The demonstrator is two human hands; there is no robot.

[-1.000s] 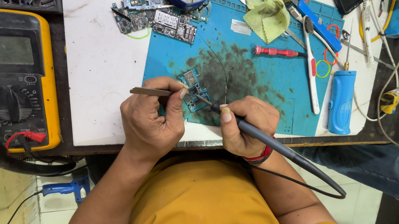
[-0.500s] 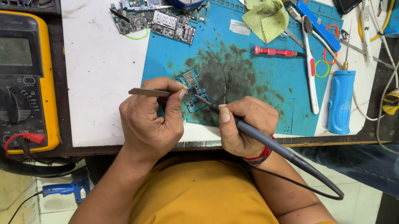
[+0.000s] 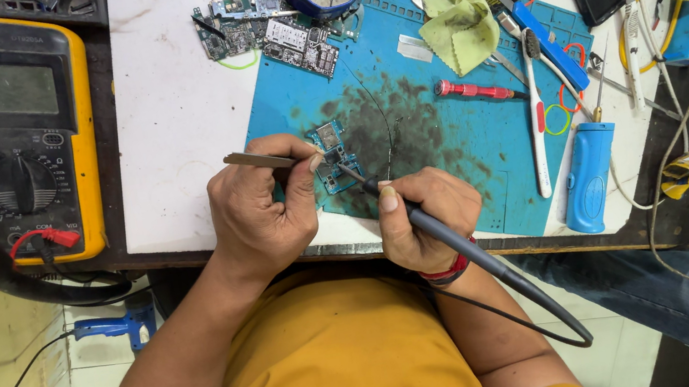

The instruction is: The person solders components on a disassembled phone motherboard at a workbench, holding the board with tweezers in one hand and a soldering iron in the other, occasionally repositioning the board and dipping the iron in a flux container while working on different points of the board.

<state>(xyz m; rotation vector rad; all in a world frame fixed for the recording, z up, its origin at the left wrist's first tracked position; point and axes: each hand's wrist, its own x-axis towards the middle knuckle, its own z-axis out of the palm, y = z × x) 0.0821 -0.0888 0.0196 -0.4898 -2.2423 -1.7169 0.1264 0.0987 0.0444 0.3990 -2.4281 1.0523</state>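
On the blue mat (image 3: 483, 135) (scorched dark at its middle) a small circuit board (image 3: 331, 157) is pinned by tweezers (image 3: 261, 160) pinched in the left hand (image 3: 260, 211); a soldering iron (image 3: 422, 218) is gripped by the right hand (image 3: 422, 218), its tip touching the board.

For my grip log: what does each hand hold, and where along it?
Left hand pinches tweezers near their tips; right hand grips a soldering iron low on its handle.
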